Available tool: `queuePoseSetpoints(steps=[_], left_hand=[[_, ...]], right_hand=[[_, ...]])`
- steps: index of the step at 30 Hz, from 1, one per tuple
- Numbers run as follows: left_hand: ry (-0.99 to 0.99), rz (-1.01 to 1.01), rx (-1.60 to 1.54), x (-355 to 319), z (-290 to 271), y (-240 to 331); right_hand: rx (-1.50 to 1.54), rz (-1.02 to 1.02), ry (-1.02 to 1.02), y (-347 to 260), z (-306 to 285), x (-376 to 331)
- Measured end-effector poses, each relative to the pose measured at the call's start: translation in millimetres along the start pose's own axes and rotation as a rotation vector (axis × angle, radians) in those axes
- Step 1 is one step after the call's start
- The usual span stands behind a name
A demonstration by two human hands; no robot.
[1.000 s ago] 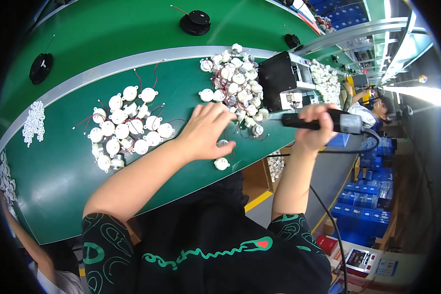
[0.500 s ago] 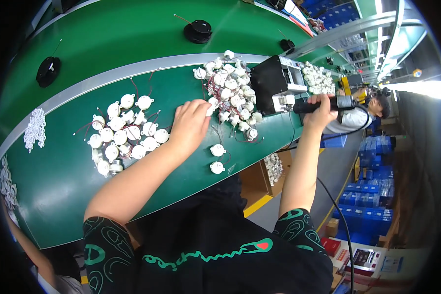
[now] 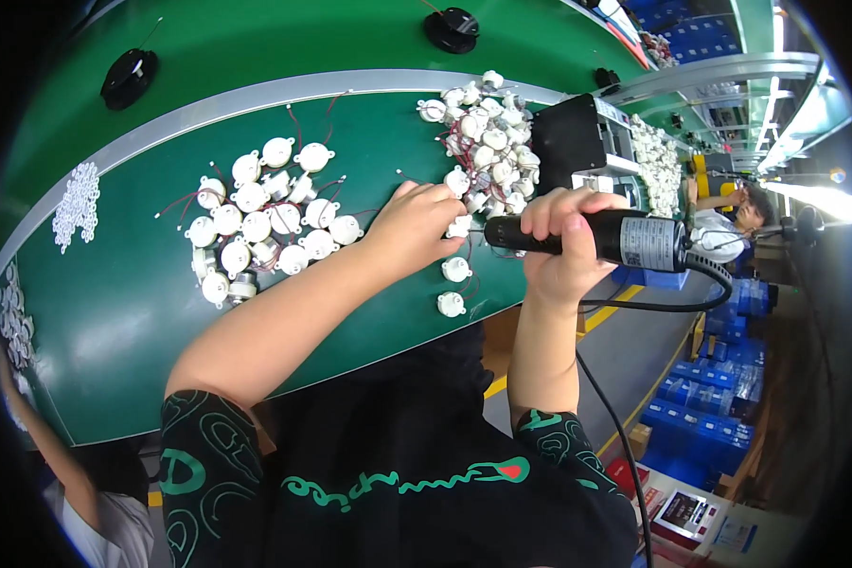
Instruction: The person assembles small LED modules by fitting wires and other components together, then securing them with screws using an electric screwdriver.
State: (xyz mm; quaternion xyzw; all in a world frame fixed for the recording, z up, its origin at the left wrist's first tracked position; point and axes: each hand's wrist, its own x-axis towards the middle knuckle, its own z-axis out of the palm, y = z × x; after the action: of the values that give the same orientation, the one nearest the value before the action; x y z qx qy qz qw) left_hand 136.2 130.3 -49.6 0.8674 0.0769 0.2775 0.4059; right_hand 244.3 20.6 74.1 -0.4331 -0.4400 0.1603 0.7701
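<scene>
My right hand [image 3: 570, 248] grips a black corded electric screwdriver [image 3: 646, 242], its body lying nearly level and its bit pointing left. The bit reaches the small white round motor [image 3: 459, 227] pinched in the fingers of my left hand [image 3: 415, 223]; whether it touches cannot be made out. Beyond my left fingertips lies a heap of similar white motors [image 3: 494, 138] with red and black wires. Two single motors, one of them this white motor [image 3: 452, 304], rest on the bench nearer to me. Left of my forearm a second group of motors [image 3: 256, 225] is spread out.
A black box-shaped device [image 3: 570, 137] stands right of the heap, with white parts [image 3: 658, 170] behind it. Small white pieces [image 3: 77, 204] lie at the far left of the green bench [image 3: 123, 350]. Round black units [image 3: 129, 79] sit on the green strip beyond. Co-workers are at both sides.
My right hand has brought the screwdriver leftward, away from the black device, to the motor in my left hand. My left hand has drawn that motor slightly nearer, off the heap. The view has shifted.
</scene>
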Motion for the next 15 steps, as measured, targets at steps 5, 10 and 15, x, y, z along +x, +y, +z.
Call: queuePoseSetpoints(steps=[5,10,15], left_hand=[[-0.036,-0.020,-0.004,1,-1,2],[0.002,-0.027,-0.012,-4,2,1],[-0.006,-0.026,0.008,-1,0,0]], right_hand=[[-0.079,0.006,0.040,14,7,3],[-0.045,0.037,0.056,20,9,2],[-0.017,0.062,0.019,25,10,7]])
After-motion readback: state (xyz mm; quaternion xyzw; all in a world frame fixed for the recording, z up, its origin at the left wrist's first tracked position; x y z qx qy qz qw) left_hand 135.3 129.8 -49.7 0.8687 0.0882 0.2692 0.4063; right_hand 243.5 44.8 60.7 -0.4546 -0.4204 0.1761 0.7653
